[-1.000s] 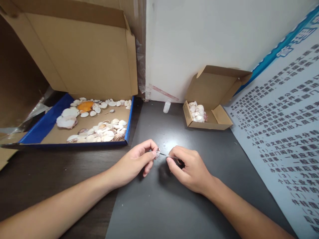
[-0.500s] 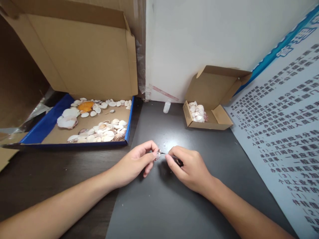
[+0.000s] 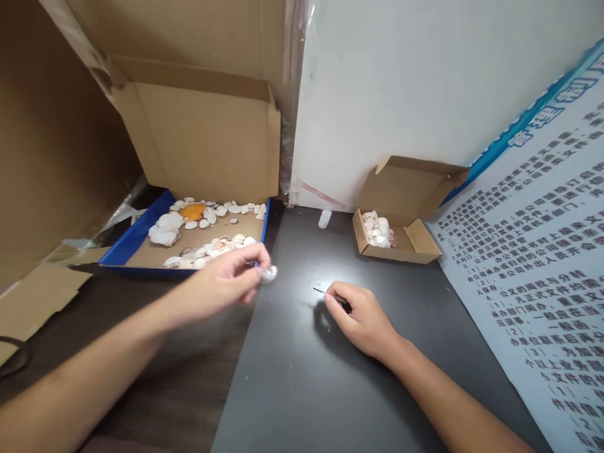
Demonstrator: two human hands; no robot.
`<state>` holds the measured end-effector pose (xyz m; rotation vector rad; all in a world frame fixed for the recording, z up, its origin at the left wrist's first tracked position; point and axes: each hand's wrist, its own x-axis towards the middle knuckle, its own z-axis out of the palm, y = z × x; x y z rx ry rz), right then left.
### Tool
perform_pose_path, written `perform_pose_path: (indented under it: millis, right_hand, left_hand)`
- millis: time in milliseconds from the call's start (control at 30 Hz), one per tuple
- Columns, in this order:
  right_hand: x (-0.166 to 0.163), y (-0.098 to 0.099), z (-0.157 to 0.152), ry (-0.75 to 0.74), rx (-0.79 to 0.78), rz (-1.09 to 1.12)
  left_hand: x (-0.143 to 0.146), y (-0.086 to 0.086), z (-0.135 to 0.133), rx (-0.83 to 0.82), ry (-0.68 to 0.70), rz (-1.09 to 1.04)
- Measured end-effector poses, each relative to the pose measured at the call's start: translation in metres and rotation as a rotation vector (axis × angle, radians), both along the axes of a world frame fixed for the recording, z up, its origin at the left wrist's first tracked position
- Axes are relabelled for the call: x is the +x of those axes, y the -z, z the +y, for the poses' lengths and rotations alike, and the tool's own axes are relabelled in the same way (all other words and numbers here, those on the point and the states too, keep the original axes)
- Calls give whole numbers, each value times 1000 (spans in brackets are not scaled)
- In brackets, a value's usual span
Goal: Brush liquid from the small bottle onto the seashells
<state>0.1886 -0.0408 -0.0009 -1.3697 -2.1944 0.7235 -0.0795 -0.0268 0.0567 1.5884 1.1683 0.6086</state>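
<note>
Between the thumb and fingers of my left hand [image 3: 233, 277] is a small whitish seashell [image 3: 268, 274], held above the table near the front right corner of the blue-edged box [image 3: 123, 251]. My right hand [image 3: 361, 314] rests low over the dark grey mat, closed around a thin dark tool [image 3: 319, 290] with a fine pointed tip; its kind is unclear and most of it is hidden in the palm. A gap separates the tool tip from the shell. Many pale shells [image 3: 212, 251] lie in the box, along with an orange shell [image 3: 192, 211].
A small cardboard box [image 3: 401, 251] at the back right holds white shells [image 3: 377, 229]. Next to it, a small translucent bottle [image 3: 324, 218] stands near the white wall [image 3: 401, 82]. A printed poster [image 3: 533, 251] borders the right side. Cardboard pieces [image 3: 44, 292] lie at left.
My left hand has moved left with the shell, away from the tool tip. My right hand stays in nearly the same place with the tool. The camera view has shifted to the left and up.
</note>
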Motion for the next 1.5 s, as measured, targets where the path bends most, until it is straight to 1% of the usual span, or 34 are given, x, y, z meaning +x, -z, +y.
perform_pose_path:
  millis: [100,133,200,300,400,467,500,600,667,767,833,933,1033,1133,1233,1300,1367,1433,1500]
  right_hand:
    - [-1,1,-1,-1,-12,6]
    - [-2,1,-1,-4,-11,5]
    - [-5,0,-2,-7,0,9]
    - [-8,-1,-3,-26,8,17]
    - [-8,-2,-3,-28,10,19]
    - [-6,-1,-2,-25,10,28]
    - [-5,-1,-1,-24,11,35]
    - [-1,1,2,-13,23,57]
    - [2,2,5,2,34,71]
    - [5,4,8,18,48,89]
    - [6,3,8,21,58,97]
    - [6,2,7,9,62,99]
    - [5,1,6,6,49,97]
    - [5,-1,6,15,49,110]
    - [5,-1,8,29,54,127]
    - [5,-1,9,39,52,144]
    - [6,0,10,52,50,160]
    - [7,1,11,63,51,169]
    - [8,2,12,69,56,171]
  left_hand:
    - [-44,-13,17,150,-127,217]
    - [-55,-15,23,187,-141,286]
    - [-69,-15,35,234,-109,441]
    - [-74,-11,49,212,2,562]
    - [-77,-10,57,92,68,625]
    - [-84,-13,62,47,57,652]
    - [-88,-15,66,64,39,659]
    - [-98,-20,82,212,-63,682]
    - [-98,-19,95,249,-99,738]
    - [-87,-11,111,259,-124,773]
    - [-77,-3,117,270,-125,785]
    - [-65,7,121,297,-143,793]
    - [-63,10,121,325,-185,776]
    - [-61,3,118,346,-238,710]
    - [-44,-12,108,372,-248,556]
    - [-23,-21,98,371,-195,421]
    - [3,-27,91,312,-94,283]
    - [29,-28,87,224,-18,144]
    - [52,-25,89,146,16,17]
